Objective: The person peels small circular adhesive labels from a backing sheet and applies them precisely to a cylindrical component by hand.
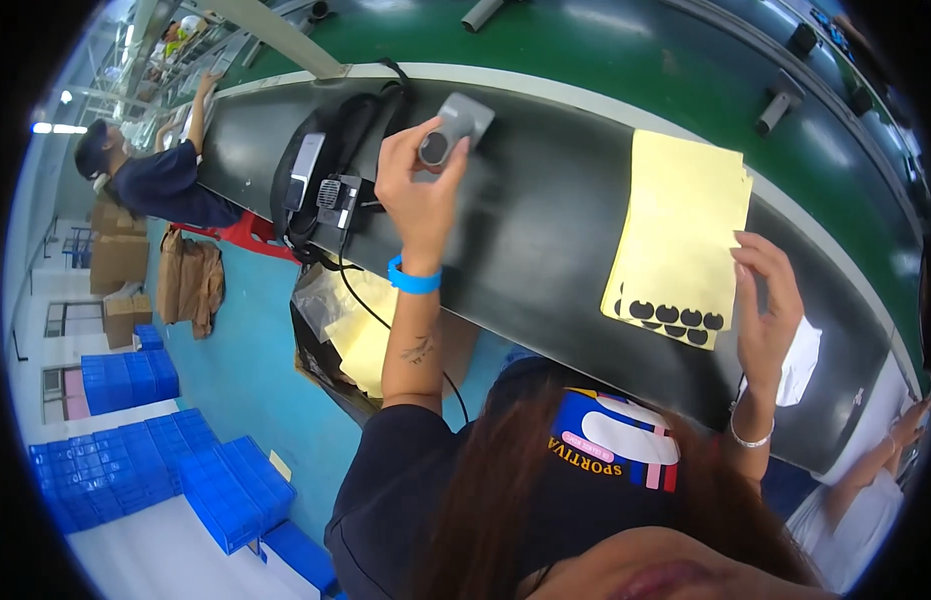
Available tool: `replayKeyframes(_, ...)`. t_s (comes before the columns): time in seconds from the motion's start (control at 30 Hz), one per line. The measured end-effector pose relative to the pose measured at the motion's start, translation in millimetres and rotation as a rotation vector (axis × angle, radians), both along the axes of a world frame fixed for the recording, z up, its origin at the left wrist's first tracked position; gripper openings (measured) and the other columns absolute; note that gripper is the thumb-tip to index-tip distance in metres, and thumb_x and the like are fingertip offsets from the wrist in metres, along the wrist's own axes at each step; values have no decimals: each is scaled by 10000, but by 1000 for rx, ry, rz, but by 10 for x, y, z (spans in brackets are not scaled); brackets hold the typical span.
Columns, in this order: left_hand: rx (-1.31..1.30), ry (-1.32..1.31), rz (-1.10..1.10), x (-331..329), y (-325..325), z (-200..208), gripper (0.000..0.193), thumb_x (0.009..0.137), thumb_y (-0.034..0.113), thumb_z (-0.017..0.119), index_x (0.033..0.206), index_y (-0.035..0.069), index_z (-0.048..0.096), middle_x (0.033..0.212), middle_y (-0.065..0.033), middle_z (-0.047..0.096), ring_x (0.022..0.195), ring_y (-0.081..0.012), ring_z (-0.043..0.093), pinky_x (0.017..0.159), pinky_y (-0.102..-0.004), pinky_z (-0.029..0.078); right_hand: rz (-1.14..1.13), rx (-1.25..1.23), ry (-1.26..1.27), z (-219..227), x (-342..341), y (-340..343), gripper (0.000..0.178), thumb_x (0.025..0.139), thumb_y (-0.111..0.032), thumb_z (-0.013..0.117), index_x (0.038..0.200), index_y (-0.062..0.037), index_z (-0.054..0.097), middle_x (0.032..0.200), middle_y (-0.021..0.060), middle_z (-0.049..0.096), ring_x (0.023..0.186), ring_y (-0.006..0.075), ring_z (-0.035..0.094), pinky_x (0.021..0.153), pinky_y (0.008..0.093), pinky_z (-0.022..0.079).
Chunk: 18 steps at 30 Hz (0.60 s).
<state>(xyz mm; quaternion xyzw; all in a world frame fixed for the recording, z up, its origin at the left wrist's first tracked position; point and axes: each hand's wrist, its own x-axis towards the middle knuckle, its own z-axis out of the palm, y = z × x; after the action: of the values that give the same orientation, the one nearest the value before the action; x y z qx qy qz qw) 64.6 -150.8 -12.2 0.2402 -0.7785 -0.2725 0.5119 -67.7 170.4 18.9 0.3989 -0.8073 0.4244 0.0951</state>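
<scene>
My left hand (pixel 418 185) is raised over the dark worktop, thumb and fingers closed around a grey tube-like part (pixel 468 117). A black round face on that part is turned toward me. Yellow sticker sheets (pixel 683 215) lie in a loose stack on the worktop to the right, with black round stickers (pixel 676 318) along their near end. My right hand (pixel 769 295) is at the right edge of the stack, its thumb and fingers apart and nothing visible between them. Whether its fingertips touch the sheets I cannot tell.
Black straps and a cable with a silver device (pixel 306 170) lie left on the worktop (pixel 531 220). A green conveyor (pixel 556 60) carrying grey parts runs beyond. A lined box (pixel 361 345) stands below, blue crates (pixel 236 490) at left. Other people work at both ends.
</scene>
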Motion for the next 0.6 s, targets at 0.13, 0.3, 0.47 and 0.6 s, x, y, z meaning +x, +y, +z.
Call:
replayKeyframes(0.13, -86, -11, -169, -90, 608, 66, 371, 673, -18, 797, 1028, 22, 696, 934, -51, 598, 713, -76, 549, 539, -200, 424, 170, -97, -262, 57, 285, -252, 148, 857, 45, 572, 986, 14, 638, 1069, 134, 649, 957, 214, 622, 818, 278, 473)
replayKeyframes(0.3, -248, 7, -364, -147, 1087, 1, 484, 571, -38, 780, 1043, 46, 706, 884, -63, 590, 694, -170, 566, 559, -264, 467, 206, -223, -399, 35, 537, -485, 220, 871, 23, 578, 1082, 1, 633, 1080, 130, 639, 972, 199, 625, 790, 272, 499)
replayKeyframes(0.47, -174, -3, -465, -191, 1269, -51, 508, 572, -37, 783, 1066, 49, 704, 891, -70, 599, 722, -186, 587, 591, -281, 487, 192, -271, -287, -58, 531, -490, 273, 895, -7, 577, 1163, -14, 631, 1085, 142, 631, 916, 190, 636, 732, 261, 521)
replayKeyframes(0.6, -185, -23, -468, -162, 1312, -21, 509, 581, -29, 783, 1077, 55, 704, 896, -71, 600, 718, -187, 588, 590, -280, 488, 147, -240, -201, -45, 599, -466, 277, 894, -4, 578, 1164, -17, 636, 1090, 148, 631, 870, 185, 646, 666, 260, 545)
